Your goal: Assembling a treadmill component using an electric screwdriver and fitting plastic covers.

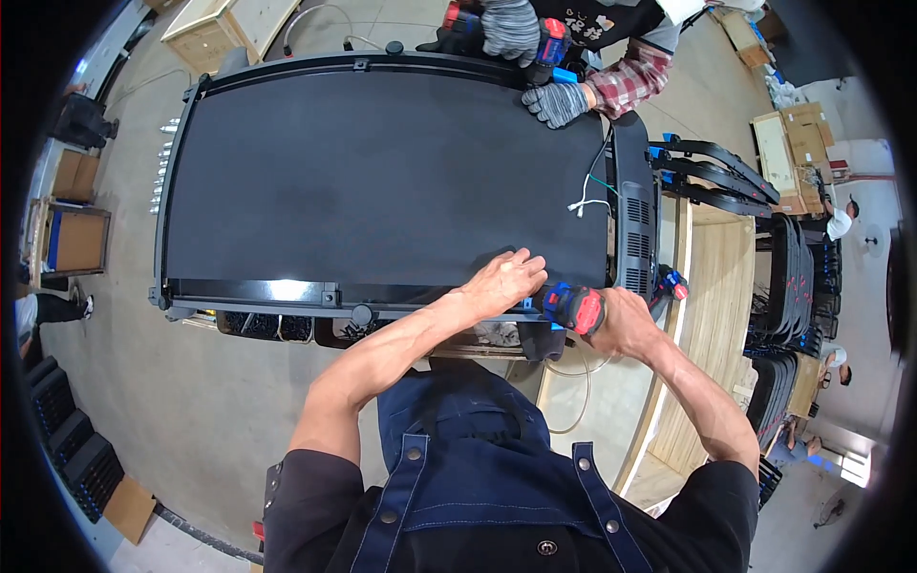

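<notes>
A treadmill deck with a wide black belt (382,181) lies across in front of me. My right hand (629,323) is wrapped round a red-and-blue cordless drill (576,308), whose front end points left at the deck's near side rail (401,307). By the front of the drill, my left hand (506,282) lies over that rail, its fingers bent and close together at the belt's edge. Whatever is under those fingers is hidden. White-tipped wires (589,203) lie on the belt's right end, beside the vented motor cover (637,229).
Across the deck, a co-worker's gloved hand (557,105) rests on the belt; the other glove (511,31) is at another drill (551,43). A second red-and-blue drill (674,283) stands right of my hand. A wooden crate (716,286) and curved black frames (716,177) are at right.
</notes>
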